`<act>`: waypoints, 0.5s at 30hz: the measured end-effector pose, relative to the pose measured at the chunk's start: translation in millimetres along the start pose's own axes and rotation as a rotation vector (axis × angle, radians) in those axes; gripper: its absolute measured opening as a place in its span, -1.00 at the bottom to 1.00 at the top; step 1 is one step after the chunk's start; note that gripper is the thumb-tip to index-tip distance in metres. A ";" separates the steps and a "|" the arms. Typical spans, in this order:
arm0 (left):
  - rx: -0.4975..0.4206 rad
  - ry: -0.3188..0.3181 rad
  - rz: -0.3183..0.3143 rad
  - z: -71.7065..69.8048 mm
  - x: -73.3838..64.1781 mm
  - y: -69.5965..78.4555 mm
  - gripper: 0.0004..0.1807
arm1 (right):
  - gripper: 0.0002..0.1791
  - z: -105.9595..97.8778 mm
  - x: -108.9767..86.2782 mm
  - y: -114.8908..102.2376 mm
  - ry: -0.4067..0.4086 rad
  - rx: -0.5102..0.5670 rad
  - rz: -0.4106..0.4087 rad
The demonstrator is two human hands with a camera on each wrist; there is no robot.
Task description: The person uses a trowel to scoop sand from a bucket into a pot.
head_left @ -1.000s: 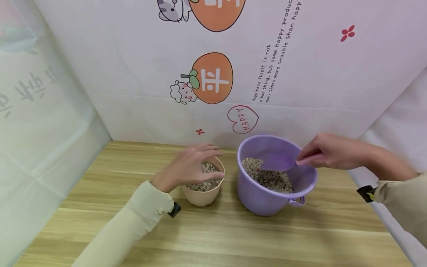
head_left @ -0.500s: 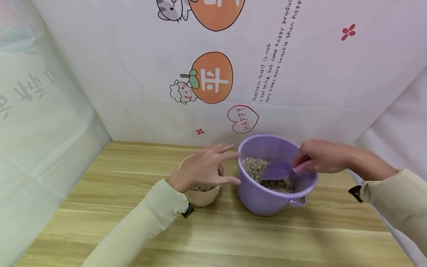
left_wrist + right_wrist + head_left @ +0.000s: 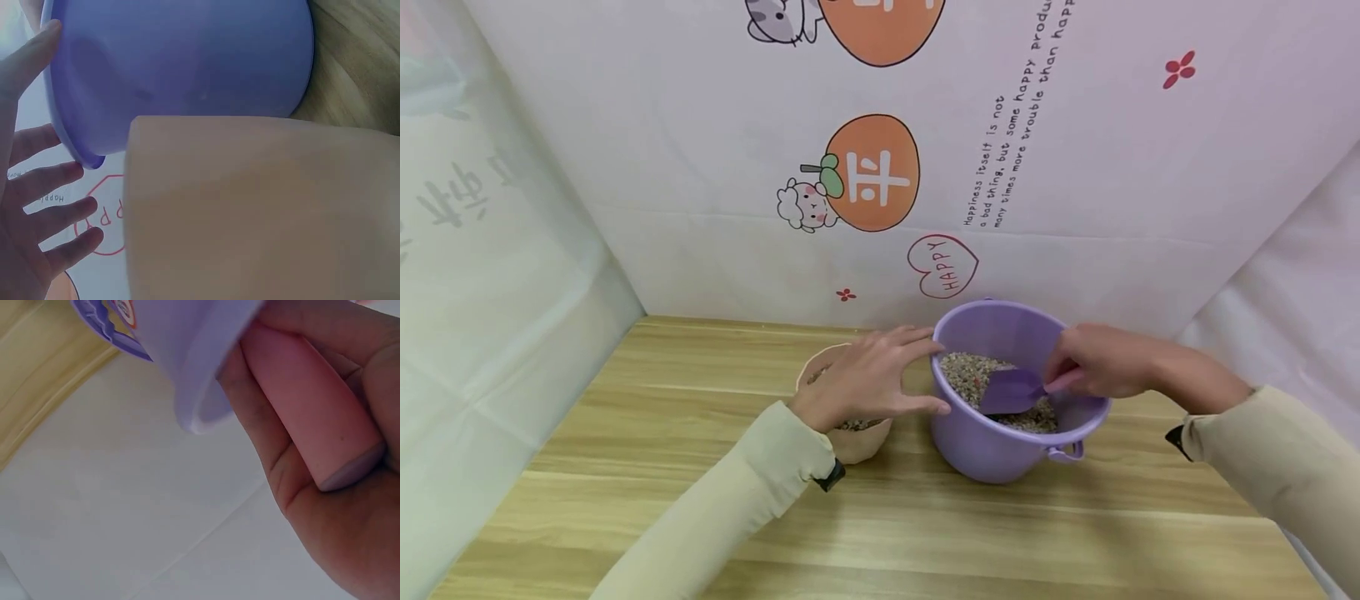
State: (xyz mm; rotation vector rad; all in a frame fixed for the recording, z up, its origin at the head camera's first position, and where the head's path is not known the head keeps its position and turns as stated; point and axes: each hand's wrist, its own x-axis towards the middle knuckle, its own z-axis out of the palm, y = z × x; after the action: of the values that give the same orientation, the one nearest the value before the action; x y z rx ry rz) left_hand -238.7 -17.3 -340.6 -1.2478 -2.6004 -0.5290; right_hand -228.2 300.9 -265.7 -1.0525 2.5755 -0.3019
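Note:
A purple bucket stands on the table, partly filled with grey-brown gravel. My right hand grips the pink handle of a toy shovel; its purple blade lies over the gravel inside the bucket. The left hand reaches above a peach pot to the bucket's left rim. Its fingers are spread, and in the left wrist view its thumb rests at that rim. Gravel shows inside the pot too, mostly hidden under this hand.
The wooden table extends in front of both containers. A white printed sheet rises right behind them, with more white cloth at the left and right. The bucket's handle hangs at its front right.
My left hand has moved right from over the pot to the bucket's rim. The right hand has brought the shovel slightly left and lower, with the blade tilting down toward the gravel.

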 end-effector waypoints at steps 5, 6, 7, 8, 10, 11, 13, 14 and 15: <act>-0.034 -0.002 -0.020 1.7 2.5 1.0 -0.17 | -0.67 5.9 1.2 1.1 0.022 0.017 -0.001; -0.040 0.001 -0.023 2.0 3.0 1.1 -0.17 | -0.67 6.7 0.9 1.5 0.026 0.023 0.000; -0.046 0.004 -0.026 2.3 3.4 1.0 -0.17 | -0.66 7.3 0.6 1.9 0.028 0.030 0.001; -0.050 0.007 -0.029 2.5 3.6 1.1 -0.18 | -0.67 7.8 0.3 2.3 0.032 0.031 0.005; -0.057 0.008 -0.037 3.3 3.9 1.3 -0.18 | -0.72 8.5 0.0 3.7 0.035 0.034 0.020; -0.062 0.007 -0.042 3.7 3.8 1.4 -0.18 | -0.72 8.8 0.2 4.2 0.039 0.027 0.026; -0.069 0.006 -0.048 4.3 3.6 1.9 -0.18 | -0.76 9.4 0.4 5.4 0.049 0.021 0.033; -0.069 0.006 -0.052 4.6 3.5 2.2 -0.19 | -0.78 9.7 0.6 5.7 0.052 0.016 0.041; -0.071 0.007 -0.053 5.0 3.5 2.3 -0.20 | -0.79 10.4 1.1 5.9 0.056 0.013 0.038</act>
State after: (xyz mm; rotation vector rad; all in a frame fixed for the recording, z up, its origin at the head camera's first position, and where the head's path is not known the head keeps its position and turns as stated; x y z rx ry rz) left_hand -239.2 -11.5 -343.5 -1.1986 -2.6369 -0.6398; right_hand -228.7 303.6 -277.3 -1.0028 2.6361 -0.3426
